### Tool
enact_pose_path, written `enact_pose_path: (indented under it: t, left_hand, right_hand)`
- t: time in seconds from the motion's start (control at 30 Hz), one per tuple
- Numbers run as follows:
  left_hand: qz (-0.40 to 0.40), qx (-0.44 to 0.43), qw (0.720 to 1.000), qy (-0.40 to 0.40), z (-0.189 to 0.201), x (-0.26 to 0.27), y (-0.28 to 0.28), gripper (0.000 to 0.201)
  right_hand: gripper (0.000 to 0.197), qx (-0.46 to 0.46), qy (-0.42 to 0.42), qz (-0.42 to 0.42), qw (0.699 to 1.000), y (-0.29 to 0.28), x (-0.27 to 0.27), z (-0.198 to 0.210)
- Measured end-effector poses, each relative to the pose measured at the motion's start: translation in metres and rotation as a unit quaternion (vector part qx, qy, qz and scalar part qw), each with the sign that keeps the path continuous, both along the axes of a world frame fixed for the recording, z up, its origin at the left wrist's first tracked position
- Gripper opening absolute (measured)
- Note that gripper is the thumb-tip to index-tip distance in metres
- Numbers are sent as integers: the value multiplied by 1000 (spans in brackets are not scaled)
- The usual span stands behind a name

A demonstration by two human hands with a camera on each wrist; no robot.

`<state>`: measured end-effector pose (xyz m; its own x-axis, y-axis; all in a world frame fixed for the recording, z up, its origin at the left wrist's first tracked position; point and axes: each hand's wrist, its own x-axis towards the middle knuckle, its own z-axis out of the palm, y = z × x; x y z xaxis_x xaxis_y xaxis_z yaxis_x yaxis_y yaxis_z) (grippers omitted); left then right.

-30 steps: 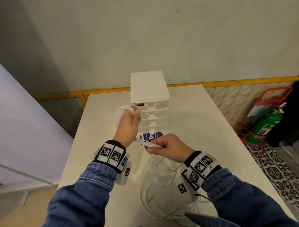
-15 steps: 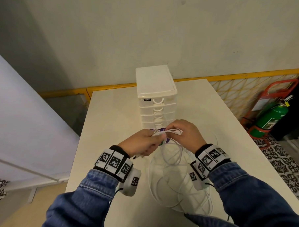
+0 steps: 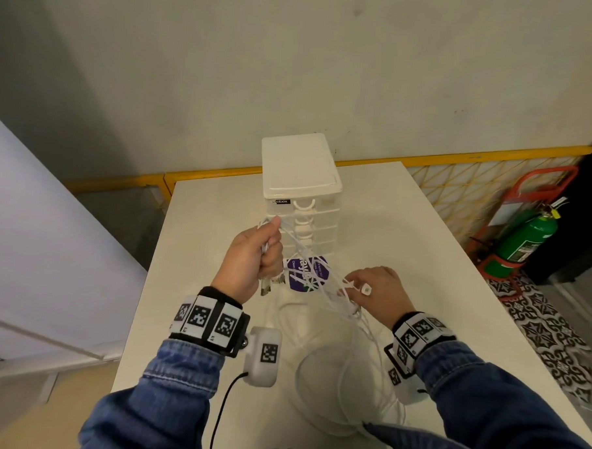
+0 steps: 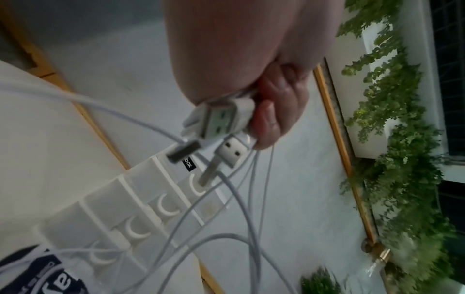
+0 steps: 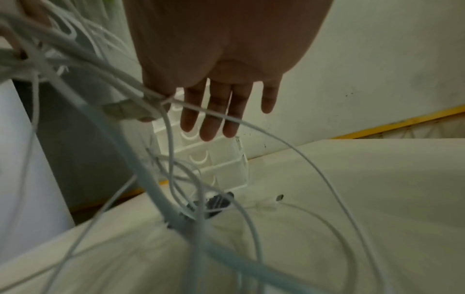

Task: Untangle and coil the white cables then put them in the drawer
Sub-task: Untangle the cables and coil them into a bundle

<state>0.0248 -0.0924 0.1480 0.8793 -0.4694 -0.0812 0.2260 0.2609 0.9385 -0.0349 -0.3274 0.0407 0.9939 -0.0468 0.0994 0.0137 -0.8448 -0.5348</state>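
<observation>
Evidently the white cables (image 3: 320, 273) are limp and light; grasp by the plugs (image 4: 221, 117). The left hand (image 3: 252, 259) fists several; the right hand (image 3: 381, 294), fingers (image 5: 208, 119) straight, seemingly thumb-pinches strands.

left hand (image 4: 274, 111) gripping white cables (image 4: 251, 218), usb plugs (image 4: 221, 117) dangling, drawer unit (image 4: 141, 214) behind

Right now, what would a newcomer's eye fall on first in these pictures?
The tangle of white cables stretched between both hands: the left hand grips a bunch with USB plugs hanging below the fist, the right hand pins one more with its thumb. Behind stands a white drawer tower, and a green fire extinguisher at the right.
</observation>
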Motion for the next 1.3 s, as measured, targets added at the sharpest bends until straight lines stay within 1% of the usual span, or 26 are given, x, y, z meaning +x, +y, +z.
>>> enact_pose_path:
  t: [0.03,0.1,0.17,0.2,0.23,0.27,0.3,0.33,0.37,0.43,0.5,0.6,0.63,0.7,0.73,0.8,0.83,0.9,0.93,0.97,1.0,1.07,1.1,1.17,1.2,1.3]
  left_hand:
    - [4,13,1000,2,-1,1,-1,40]
    - [4,42,999,0,0,4,-3,41]
    - [0,66,998,-2,0,5,-5,41]
    - [-3,73,997,1,0,5,-7,41]
    - [-8,76,997,5,0,4,-10,42]
    - [-13,77,997,9,-1,3,-13,42]
    - [-19,77,997,11,-1,3,-17,43]
    - [-22,76,997,12,-2,2,-20,43]
    - [-23,73,997,13,-1,2,-22,43]
    - [-8,64,998,13,1,5,-21,42]
    - [31,52,998,19,4,10,-14,39]
    - [80,65,994,24,4,16,-5,38]
    - [88,72,993,27,1,17,-5,38]
    - [93,91,991,35,-4,15,-8,38]
    - [92,101,990,37,-6,14,-10,39]
    - [83,120,989,35,-8,12,-12,40]
    - [75,128,988,33,-7,11,-12,40]
    - [52,140,988,25,-3,8,-15,41]
    - [39,145,988,20,-1,6,-18,42]
    - [25,151,988,16,0,3,-21,43]
    - [11,153,988,13,1,1,-24,44]
    - [-18,140,990,16,2,-3,-28,46]
    - [-31,131,991,18,3,-3,-29,47]
    - [-42,135,990,14,4,-3,-27,48]
    - [-38,145,989,11,3,-2,-24,48]
    - [2,150,988,19,-1,0,-12,49]
  right_hand:
    - [42,26,3,0,1000,-1,1,4]
    - [26,124,3,-14,992,-3,1,13]
    - [17,239,21,-13,971,0,2,28]
    - [18,287,38,1,957,3,3,34]
    - [24,318,59,24,946,7,5,38]
    - [34,327,83,51,940,11,7,41]
    - [43,314,104,75,941,15,10,41]
    - [51,280,119,90,948,19,12,37]
    - [53,237,129,96,958,21,14,32]
    - [48,184,131,79,971,18,16,18]
    - [42,164,122,47,978,5,14,10]
    - [30,151,97,-22,983,-19,14,4]
    - [32,140,101,-41,984,-26,16,4]
    - [46,120,134,-65,982,-36,21,3]
    - [53,120,154,-64,979,-39,24,3]
    - [60,123,166,-52,977,-38,26,4]
    - [59,120,142,-50,981,-35,26,8]
    - [56,144,34,-43,988,-24,26,22]
    - [57,174,-14,-25,984,-15,24,31]
    - [59,205,-32,11,978,-5,24,40]
    - [62,229,-19,56,972,4,23,46]
    - [64,233,62,123,963,20,23,46]
    - [59,217,92,133,963,23,24,40]
    - [35,191,119,104,969,19,25,28]
    - [24,180,118,85,973,14,24,25]
    - [8,84,79,66,991,-7,23,22]
